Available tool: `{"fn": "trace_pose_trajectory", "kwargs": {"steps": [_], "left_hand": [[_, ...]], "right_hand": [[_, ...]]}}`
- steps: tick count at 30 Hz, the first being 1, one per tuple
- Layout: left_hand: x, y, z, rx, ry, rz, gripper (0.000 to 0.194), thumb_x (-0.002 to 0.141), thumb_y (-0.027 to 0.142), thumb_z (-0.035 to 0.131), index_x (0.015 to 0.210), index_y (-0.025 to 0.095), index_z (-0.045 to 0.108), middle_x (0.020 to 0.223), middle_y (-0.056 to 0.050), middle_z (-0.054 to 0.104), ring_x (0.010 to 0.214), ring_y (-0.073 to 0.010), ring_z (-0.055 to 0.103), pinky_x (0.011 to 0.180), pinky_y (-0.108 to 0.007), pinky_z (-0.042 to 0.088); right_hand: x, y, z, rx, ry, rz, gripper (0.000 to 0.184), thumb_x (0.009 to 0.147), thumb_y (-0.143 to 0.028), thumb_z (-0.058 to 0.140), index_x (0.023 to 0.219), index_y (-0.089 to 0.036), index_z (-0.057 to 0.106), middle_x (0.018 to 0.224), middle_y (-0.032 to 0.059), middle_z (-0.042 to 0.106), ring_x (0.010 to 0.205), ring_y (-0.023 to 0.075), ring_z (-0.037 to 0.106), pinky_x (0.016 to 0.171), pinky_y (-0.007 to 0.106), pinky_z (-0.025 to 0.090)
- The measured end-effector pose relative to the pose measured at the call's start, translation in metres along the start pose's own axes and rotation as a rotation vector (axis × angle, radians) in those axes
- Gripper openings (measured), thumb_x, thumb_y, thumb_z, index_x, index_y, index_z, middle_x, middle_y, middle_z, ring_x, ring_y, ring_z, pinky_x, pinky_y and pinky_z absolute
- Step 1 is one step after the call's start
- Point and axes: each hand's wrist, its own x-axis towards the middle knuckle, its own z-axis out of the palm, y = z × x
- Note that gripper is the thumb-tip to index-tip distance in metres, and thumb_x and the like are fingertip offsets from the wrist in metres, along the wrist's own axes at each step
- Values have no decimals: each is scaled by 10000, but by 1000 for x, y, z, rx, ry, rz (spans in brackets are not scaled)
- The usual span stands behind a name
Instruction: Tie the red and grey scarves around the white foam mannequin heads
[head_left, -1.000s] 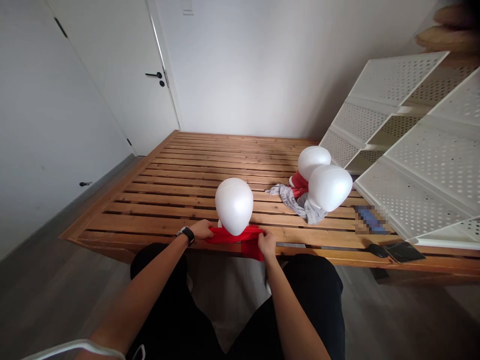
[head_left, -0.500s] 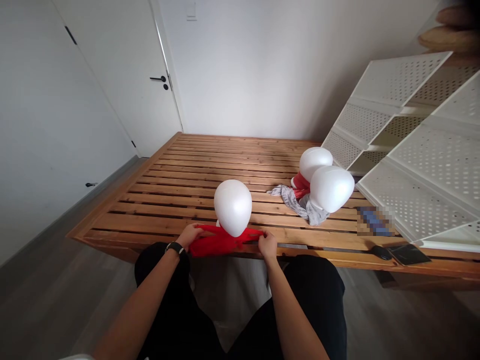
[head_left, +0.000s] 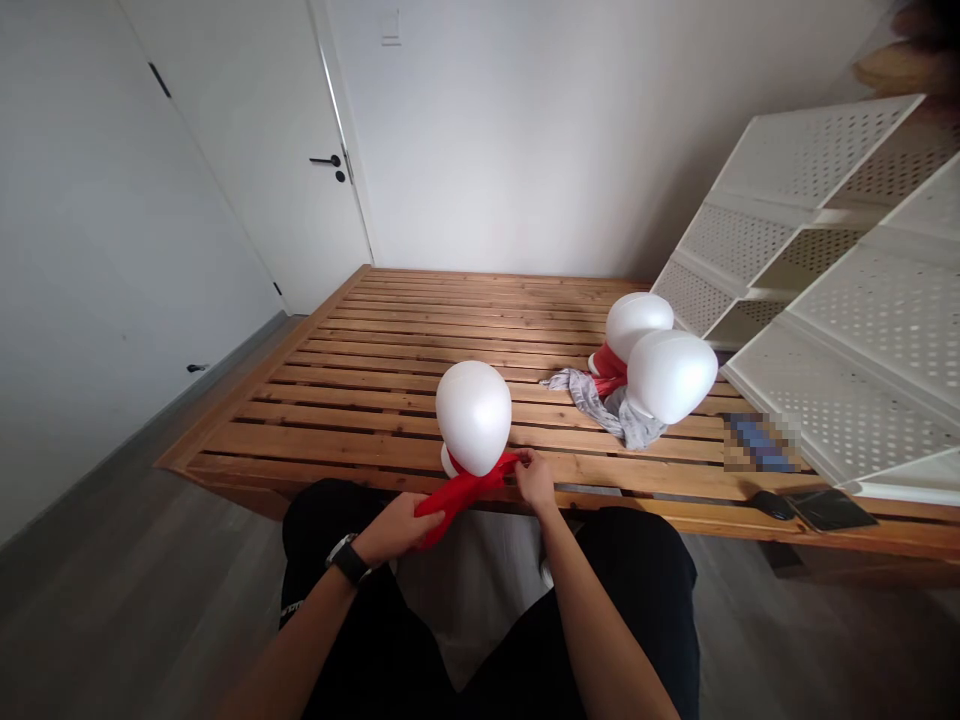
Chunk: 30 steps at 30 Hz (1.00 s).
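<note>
In front of me a white mannequin head stands near the front edge of the slatted wooden bench. A red scarf lies about its neck, partly hidden under the head. My left hand, with a watch on the wrist, grips the scarf's gathered left end, over the bench edge. To the right of the head, my right hand pinches the scarf's narrower right end.
On the right of the slatted bench stand two more white mannequin heads, with a red cloth and a grey scarf at their necks. White perforated racks, a computer mouse and a dark flat pad are farther right.
My left hand has moved right and toward me, drawing the scarf's left part from a wide spread into a narrower, slanting bunch. My right hand stays near the head's right side.
</note>
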Motion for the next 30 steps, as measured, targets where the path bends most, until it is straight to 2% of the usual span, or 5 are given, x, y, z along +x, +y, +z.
{"fn": "trace_pose_trajectory", "kwargs": {"steps": [5,11,19,23,30], "left_hand": [[-34,-11,16,-123,23,-52,539,909,651,540,1059,148,665,732,-39,700,645,-162,603,612,-240,378],[-46,-22,14,637,361,-287,361,969,497,471,887,203,663,903,-123,727,840,-258,692,731,-302,400],[-37,-31,27,485,240,-178,321,985,461,497,852,205,638,866,-73,732,829,-201,685,706,-264,326],[-28,-39,38,367,219,-149,324,990,432,483,837,190,635,879,-64,726,811,-176,657,690,-245,327],[-27,-29,59,412,146,-121,354,950,491,488,838,205,664,892,-89,738,818,-223,678,693,-286,351]], "right_hand": [[0,3,1,-47,-48,26,250,778,-156,548,924,-138,750,881,76,779,749,194,708,696,273,527],[-6,2,8,-110,-28,29,241,801,-169,557,941,-153,752,928,88,776,860,221,711,775,299,517],[-15,-17,-6,-170,-158,-61,559,704,-108,638,1261,-139,660,1050,97,757,936,231,708,846,323,532],[-31,-60,-47,-456,-181,-249,825,702,-71,622,1507,-150,460,1386,186,613,1176,297,647,1001,403,495],[-79,-199,-81,-546,125,-619,629,984,-311,512,1583,-240,334,1511,158,452,1413,353,430,1146,532,392]]}}
